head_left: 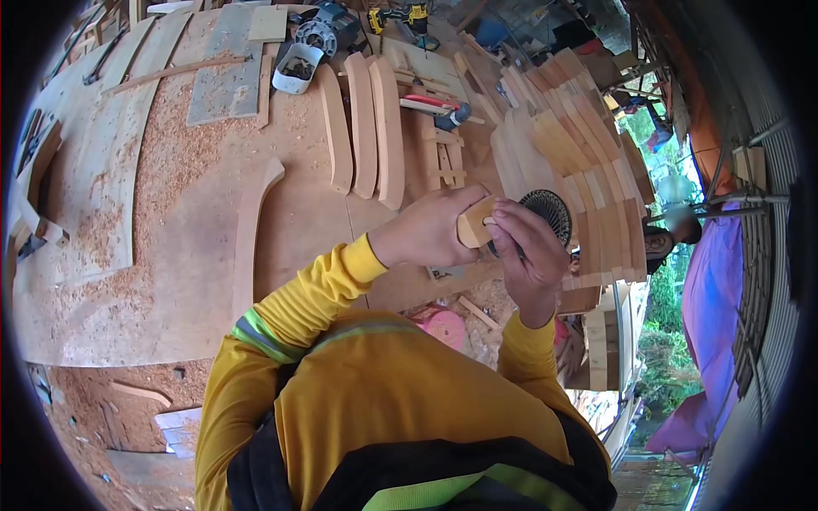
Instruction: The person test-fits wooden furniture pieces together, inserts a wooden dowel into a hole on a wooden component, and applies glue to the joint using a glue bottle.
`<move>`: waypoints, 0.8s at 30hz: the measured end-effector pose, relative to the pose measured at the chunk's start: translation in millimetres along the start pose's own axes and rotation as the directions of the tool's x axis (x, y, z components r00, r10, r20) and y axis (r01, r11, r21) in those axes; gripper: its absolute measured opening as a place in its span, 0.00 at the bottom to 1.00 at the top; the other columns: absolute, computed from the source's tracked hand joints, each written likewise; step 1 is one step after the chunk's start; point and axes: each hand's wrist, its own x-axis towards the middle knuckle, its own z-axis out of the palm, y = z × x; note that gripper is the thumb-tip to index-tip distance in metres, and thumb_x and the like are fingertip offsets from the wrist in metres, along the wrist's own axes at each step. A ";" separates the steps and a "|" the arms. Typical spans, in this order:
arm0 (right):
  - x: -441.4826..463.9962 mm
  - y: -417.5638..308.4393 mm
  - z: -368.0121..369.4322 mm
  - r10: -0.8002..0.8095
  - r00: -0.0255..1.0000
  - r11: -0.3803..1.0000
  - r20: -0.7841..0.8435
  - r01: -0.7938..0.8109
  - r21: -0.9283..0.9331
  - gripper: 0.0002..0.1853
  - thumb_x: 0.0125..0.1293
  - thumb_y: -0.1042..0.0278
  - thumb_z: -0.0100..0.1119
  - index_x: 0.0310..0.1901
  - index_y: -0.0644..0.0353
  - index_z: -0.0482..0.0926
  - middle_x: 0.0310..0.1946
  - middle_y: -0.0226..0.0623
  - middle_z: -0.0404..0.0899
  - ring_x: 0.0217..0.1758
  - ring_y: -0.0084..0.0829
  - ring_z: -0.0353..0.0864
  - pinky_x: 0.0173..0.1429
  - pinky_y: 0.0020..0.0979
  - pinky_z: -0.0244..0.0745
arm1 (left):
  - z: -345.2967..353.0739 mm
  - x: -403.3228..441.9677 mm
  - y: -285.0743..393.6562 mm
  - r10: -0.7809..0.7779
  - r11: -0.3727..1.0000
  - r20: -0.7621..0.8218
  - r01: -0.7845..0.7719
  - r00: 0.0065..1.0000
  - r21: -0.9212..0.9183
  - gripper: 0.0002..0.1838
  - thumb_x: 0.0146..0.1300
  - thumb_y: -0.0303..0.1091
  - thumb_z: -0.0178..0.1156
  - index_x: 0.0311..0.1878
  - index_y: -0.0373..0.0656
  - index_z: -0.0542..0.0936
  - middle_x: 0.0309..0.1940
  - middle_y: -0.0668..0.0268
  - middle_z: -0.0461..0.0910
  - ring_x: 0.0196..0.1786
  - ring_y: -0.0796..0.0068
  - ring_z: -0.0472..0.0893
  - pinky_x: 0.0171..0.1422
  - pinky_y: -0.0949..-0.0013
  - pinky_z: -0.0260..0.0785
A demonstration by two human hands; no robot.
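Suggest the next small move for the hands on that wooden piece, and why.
I'd probably lift the right hand's fingertips off the wooden piece, letting the left hand hold it. The left hand grips it from one side, while the right fingertips cover part of its opposite edge; baring that edge would likely allow a clear look.

White tub (pixel 297 69): small dark items inside, near the tabletop's (pixel 192 221) far edge
Cordless drill (pixel 412 17): yellow and black, at the far edge, right of the tub
Grey board (pixel 223 68): flat, left of the tub, dusted with wood shavings (pixel 175 89)
Three curved wooden pieces (pixel 362 128): side by side, just right of the tub
Stacked curved slats (pixel 588 162): layered along the right edge
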 end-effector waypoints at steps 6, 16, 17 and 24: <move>-10.3 0.1 4.5 0.010 1.000 1.000 -0.015 -0.010 -0.010 0.25 0.59 0.73 0.76 0.58 0.63 0.80 0.58 0.53 0.80 0.60 0.47 0.83 0.57 0.38 0.83 | -2.9 3.3 -0.6 0.000 0.998 0.002 0.000 1.000 -0.059 0.29 0.44 0.33 0.74 0.50 0.41 0.73 0.40 0.51 0.80 0.46 0.41 0.81 0.49 0.50 0.74; -22.0 11.4 23.1 -0.129 0.985 0.980 -0.112 0.109 -0.166 0.32 0.56 0.70 0.79 0.62 0.60 0.75 0.67 0.54 0.65 0.66 0.52 0.77 0.64 0.44 0.84 | 1.5 9.5 -13.3 -0.011 0.993 0.073 0.019 0.997 -0.113 0.30 0.42 0.29 0.72 0.52 0.40 0.72 0.40 0.50 0.80 0.47 0.39 0.80 0.48 0.49 0.73; -23.2 11.8 23.5 -0.108 0.989 0.980 -0.097 0.090 -0.176 0.31 0.57 0.71 0.79 0.61 0.60 0.75 0.66 0.54 0.65 0.66 0.52 0.77 0.64 0.44 0.84 | 1.2 9.6 -12.6 -0.015 0.993 0.065 0.022 0.998 -0.112 0.30 0.42 0.29 0.71 0.52 0.40 0.72 0.40 0.49 0.80 0.47 0.39 0.80 0.49 0.49 0.73; -22.7 16.9 21.6 -0.084 0.990 0.989 -0.109 0.070 -0.130 0.26 0.57 0.72 0.78 0.58 0.62 0.79 0.66 0.55 0.66 0.60 0.51 0.83 0.60 0.42 0.85 | -1.2 9.2 -9.0 -0.011 0.998 0.043 0.014 0.999 -0.059 0.30 0.45 0.31 0.71 0.53 0.39 0.72 0.41 0.48 0.80 0.47 0.38 0.80 0.49 0.48 0.73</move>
